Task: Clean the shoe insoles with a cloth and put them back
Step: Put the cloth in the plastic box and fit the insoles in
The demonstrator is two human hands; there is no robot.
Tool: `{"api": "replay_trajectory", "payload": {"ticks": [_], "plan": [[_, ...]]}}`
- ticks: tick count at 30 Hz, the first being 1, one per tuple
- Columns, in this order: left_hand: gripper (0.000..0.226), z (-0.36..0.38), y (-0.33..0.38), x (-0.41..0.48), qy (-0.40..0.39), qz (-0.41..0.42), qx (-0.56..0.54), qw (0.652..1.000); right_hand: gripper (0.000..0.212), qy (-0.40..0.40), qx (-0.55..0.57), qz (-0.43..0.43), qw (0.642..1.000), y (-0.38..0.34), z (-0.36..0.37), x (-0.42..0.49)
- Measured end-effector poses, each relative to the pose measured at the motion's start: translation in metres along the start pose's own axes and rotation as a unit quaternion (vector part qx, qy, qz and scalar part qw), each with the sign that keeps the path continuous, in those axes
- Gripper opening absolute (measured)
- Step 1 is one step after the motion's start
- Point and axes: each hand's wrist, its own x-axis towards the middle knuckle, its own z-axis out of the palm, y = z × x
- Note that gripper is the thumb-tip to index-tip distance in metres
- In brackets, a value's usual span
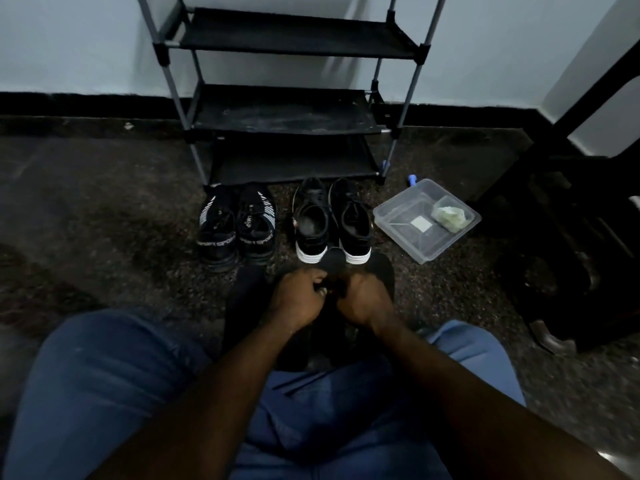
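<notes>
Over jeans (104, 393), left hand (298, 299) and right hand (367, 299) clutch insole (334, 261) jutting past their grip.

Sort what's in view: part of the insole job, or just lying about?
Job: left hand and right hand, both gripping the dark insoles; white-soled shoes; striped sport shoes; green cloth in the clear tub.
Lying about: shoe rack; small blue object by the rack's foot; dark furniture on the right.
</notes>
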Motion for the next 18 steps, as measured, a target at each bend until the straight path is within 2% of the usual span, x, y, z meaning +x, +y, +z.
{"api": "replay_trajectory", "payload": {"ticks": [5, 11, 14, 16, 18], "plan": [[0.041, -0.013, -0.025, -0.017, -0.024, 0.006, 0.092, 0.995, 0.033, 0.005, 0.008, 0.011, 1.000, -0.018, 0.013, -0.006], [0.045, -0.026, -0.042, -0.013, -0.010, -0.039, 0.139, 0.990, 0.034, -0.015, 0.004, 0.009, 1.000, -0.032, 0.030, 0.000], [0.038, -0.040, -0.056, -0.006, -0.016, -0.089, 0.146, 0.985, 0.032, -0.020, 0.016, 0.026, 0.999, -0.038, 0.036, 0.006], [0.037, -0.052, -0.068, 0.001, -0.011, -0.142, 0.152, 0.978, 0.039, -0.009, 0.024, 0.052, 0.998, -0.042, 0.040, 0.013], [0.049, -0.055, -0.082, 0.003, -0.051, -0.212, 0.171, 0.961, 0.048, -0.009, 0.028, 0.089, 0.996, -0.043, 0.049, 0.016]]}}
